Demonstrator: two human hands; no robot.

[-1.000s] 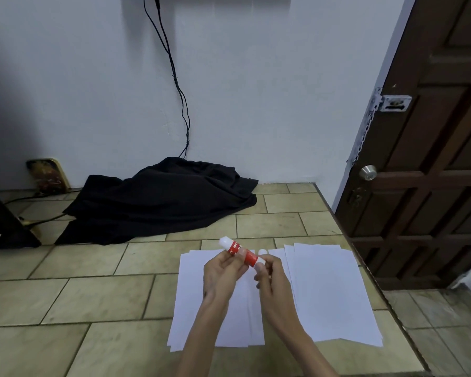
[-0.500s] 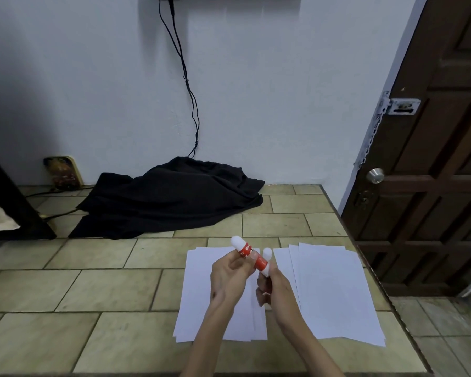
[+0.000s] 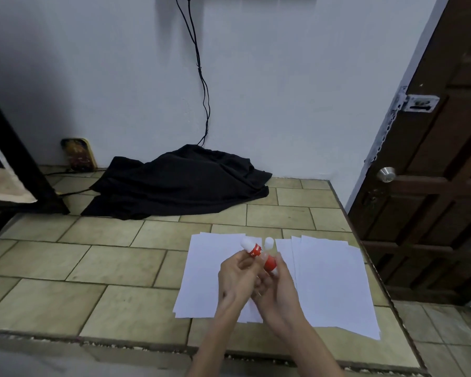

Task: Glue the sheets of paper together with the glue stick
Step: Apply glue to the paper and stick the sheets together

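Observation:
Two stacks of white paper lie side by side on the tiled counter, a left stack (image 3: 201, 278) and a fanned right stack (image 3: 335, 281). Above them, my left hand (image 3: 235, 281) pinches the white cap with a red band (image 3: 248, 245). My right hand (image 3: 282, 291) grips the red glue stick body (image 3: 269, 263), whose white tip points up. Cap and body are apart, angled away from each other. My hands hide the strip of paper between the stacks.
A black cloth (image 3: 180, 183) lies heaped at the back by the wall, with a cable (image 3: 201, 77) hanging above it. The counter edge (image 3: 346, 213) drops off to the right beside a brown door (image 3: 433, 172). A dark frame (image 3: 19, 180) stands at the left.
The cap has come off the glue stick: my left hand holds it to the left, my right hand holds the body. The camera has tilted down and moved closer.

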